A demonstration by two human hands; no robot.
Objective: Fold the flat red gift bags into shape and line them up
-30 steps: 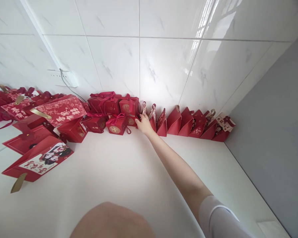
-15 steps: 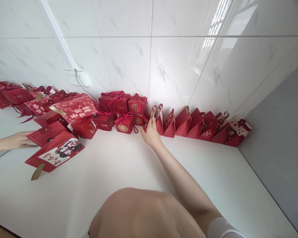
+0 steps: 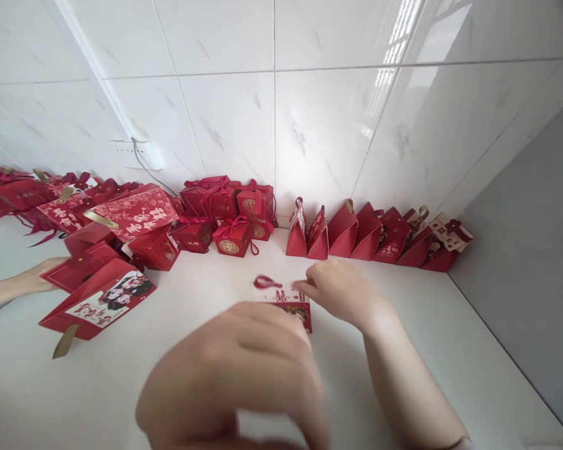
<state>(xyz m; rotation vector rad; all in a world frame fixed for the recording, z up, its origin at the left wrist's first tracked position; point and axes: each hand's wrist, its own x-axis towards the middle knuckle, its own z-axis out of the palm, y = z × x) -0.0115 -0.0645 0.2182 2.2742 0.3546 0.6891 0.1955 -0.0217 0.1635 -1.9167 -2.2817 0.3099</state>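
A red-and-white candy gift box (image 3: 291, 307) with a ribbon loop at its left end is above the white counter in front of me. My right hand (image 3: 344, 294) pinches its right edge, thumb toward the printed flap. My left hand (image 3: 234, 362) is large and blurred in the foreground. Its fingers are curled, and it covers the lower part of the box. Whatever those fingers hold, if anything, is hidden. Behind my right hand a row of red pointed gift boxes (image 3: 342, 231) lines the wall.
Stacked red cube boxes (image 3: 232, 237) with ribbons stand by the wall. More red boxes (image 3: 141, 212) crowd the left, some tipped. Another person's hand (image 3: 37, 278) reaches in there beside a tilted photo-printed box (image 3: 82, 306). A cable (image 3: 143, 162) hangs from a wall socket.
My right hand has pulled one gift box from the left end of the row toward me. My left hand has risen further into view. The view has shifted slightly.
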